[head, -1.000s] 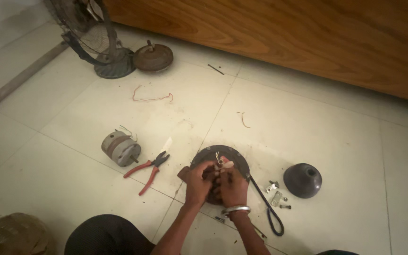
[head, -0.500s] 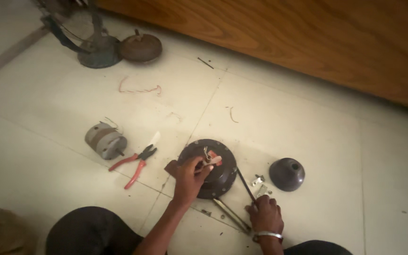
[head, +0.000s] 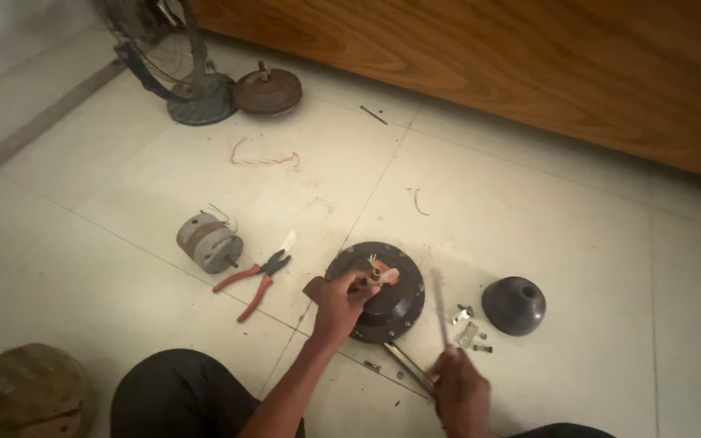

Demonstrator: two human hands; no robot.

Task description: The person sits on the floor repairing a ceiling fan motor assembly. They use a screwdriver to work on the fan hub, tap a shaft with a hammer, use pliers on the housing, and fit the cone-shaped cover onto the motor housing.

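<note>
Gripping dark round motor housing (head: 387, 296), left hand (head: 338, 304), right hand (head: 458, 389) holding thin tool (head: 440, 304)

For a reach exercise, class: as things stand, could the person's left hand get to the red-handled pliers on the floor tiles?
Probably yes. The left hand grips the round dark motor housing, and the red-handled pliers lie just to its left on bare tile with nothing between; it would have to let go first.

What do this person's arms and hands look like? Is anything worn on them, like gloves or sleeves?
Both are bare: no gloves on the left hand or the right hand, and no sleeves on the forearms as far as the picture shows. The right wrist is cut off by the frame, so anything worn there cannot be told.
</note>
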